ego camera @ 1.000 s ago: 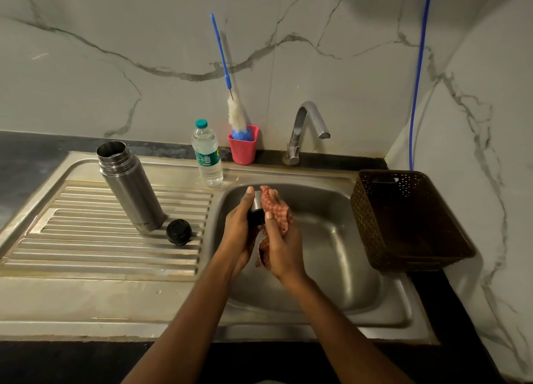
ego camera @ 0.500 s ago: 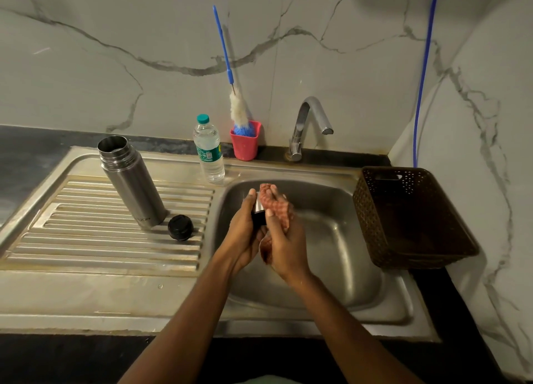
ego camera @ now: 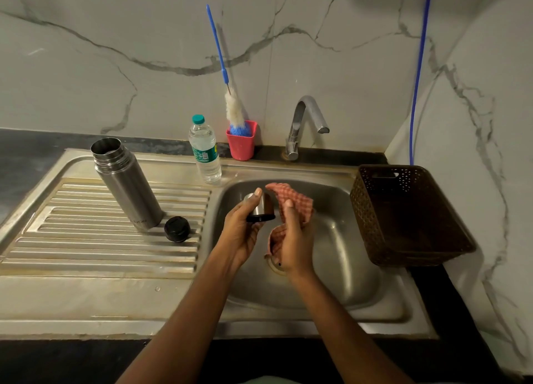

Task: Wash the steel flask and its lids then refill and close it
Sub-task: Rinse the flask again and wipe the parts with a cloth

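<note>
Gripping steel lid (ego camera: 262, 208) over sink (ego camera: 343, 239): left hand (ego camera: 240, 235), fingers (ego camera: 255, 196) curled | right hand (ego camera: 294, 240): fingers (ego camera: 288, 209) clutching cloth (ego camera: 297, 200), just beside lid

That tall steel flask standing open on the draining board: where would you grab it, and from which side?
Probably round the middle of the flask, below the ridged neck: the body there is smooth and round, which suits a wrapping grip. Come from the near side, since the black lid sits close by its base on the right.

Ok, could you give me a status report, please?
Left hand holds steel lid over sink. Right hand grips cloth. Flask open on drainboard. Nothing blocking.
</note>
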